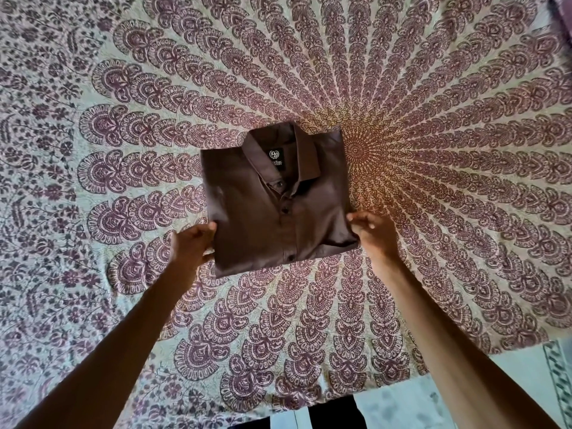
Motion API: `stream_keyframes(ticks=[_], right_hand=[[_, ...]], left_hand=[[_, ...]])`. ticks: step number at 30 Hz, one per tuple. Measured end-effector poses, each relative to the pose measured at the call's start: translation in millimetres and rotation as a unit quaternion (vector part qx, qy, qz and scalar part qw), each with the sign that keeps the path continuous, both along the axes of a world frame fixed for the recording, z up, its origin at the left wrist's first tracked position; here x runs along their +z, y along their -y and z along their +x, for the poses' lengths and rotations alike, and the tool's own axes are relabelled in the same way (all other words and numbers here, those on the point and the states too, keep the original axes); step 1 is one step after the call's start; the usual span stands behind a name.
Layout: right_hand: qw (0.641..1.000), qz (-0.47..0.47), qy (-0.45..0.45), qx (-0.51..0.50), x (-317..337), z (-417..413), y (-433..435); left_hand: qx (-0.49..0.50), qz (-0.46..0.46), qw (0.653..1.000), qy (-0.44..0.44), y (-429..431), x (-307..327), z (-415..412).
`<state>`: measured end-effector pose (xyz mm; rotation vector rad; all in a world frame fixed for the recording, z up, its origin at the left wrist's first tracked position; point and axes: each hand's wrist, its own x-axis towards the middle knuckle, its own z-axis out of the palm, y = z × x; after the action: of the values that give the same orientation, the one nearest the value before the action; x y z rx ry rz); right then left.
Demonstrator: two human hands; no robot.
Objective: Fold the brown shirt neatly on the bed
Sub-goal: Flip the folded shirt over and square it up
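The brown shirt [275, 202] lies in the middle of the bed as a compact folded rectangle, front up, with its collar, black neck label and button placket showing. My left hand [193, 243] grips the shirt's lower left edge, thumb on top and fingers tucked under the fabric. My right hand [370, 232] pinches the lower right corner, where the cloth wrinkles a little. Both forearms reach in from the bottom of the view.
The bed is covered by a cream sheet [433, 150] with a maroon mandala print that spreads out on all sides of the shirt. The bed's near edge and a pale floor [402, 397] show at the bottom right.
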<state>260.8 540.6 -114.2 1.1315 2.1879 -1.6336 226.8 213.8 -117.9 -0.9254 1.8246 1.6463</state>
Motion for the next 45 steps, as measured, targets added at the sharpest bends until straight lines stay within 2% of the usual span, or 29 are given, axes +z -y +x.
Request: stream_keyframes(ticks=[3,6,9,14,17,18,21,24,28,30,32,34,36,39,45], right_hand=[[0.999,0.028,0.002,0.021,-0.6,-4.0,2.8],[0.992,0.124,-0.028,-0.009,-4.9,-10.4,-0.3],[0.981,0.186,-0.048,0.025,-6.6,-13.2,1.9],[0.995,0.098,-0.01,0.023,-12.8,-13.5,-6.5],[0.997,0.059,0.013,0.045,-13.6,-18.2,-8.8],[0.997,0.067,0.014,0.044,-13.3,-21.0,-8.1],[0.984,0.174,-0.009,0.022,-6.4,-30.1,-3.2],[0.97,0.244,-0.014,-0.001,-4.6,-32.3,4.9],[0.969,0.246,0.005,0.018,-9.1,-26.1,7.1],[0.968,0.248,0.018,0.026,-7.7,-15.9,6.8],[0.972,0.236,0.007,0.019,-4.8,0.8,8.2],[0.973,0.225,-0.025,0.047,-4.6,19.4,9.0],[0.973,0.211,-0.045,0.077,-8.0,32.7,7.8],[0.981,0.182,-0.041,0.058,-8.5,35.0,8.8],[0.959,0.27,-0.007,0.08,-14.9,28.1,12.0]], left_hand=[[0.012,-0.041,0.999,-0.007,3.2,-5.3,-0.5],[0.055,-0.091,0.994,-0.01,5.7,-11.6,-3.4],[0.054,-0.123,0.991,0.009,4.3,-17.7,-3.4],[0.054,-0.115,0.992,0.004,-0.6,-14.5,1.6],[-0.005,-0.093,0.996,-0.014,3.0,-13.9,11.2],[-0.018,-0.088,0.996,-0.022,5.5,-14.2,12.7],[-0.03,-0.132,0.99,-0.046,12.9,-19.4,11.6],[-0.03,-0.164,0.985,-0.044,15.1,-24.0,9.0],[-0.091,-0.219,0.971,-0.022,13.1,-22.4,10.0],[-0.172,-0.264,0.948,-0.031,11.8,-16.7,12.3],[-0.254,-0.243,0.936,-0.008,14.3,-13.2,16.5],[-0.293,-0.177,0.939,0.016,18.1,-10.9,22.4],[-0.299,-0.187,0.936,-0.005,21.1,-9.6,30.8],[-0.282,-0.275,0.917,-0.065,16.5,-4.9,40.4],[-0.259,-0.306,0.916,-0.033,9.2,-9.9,45.9]])
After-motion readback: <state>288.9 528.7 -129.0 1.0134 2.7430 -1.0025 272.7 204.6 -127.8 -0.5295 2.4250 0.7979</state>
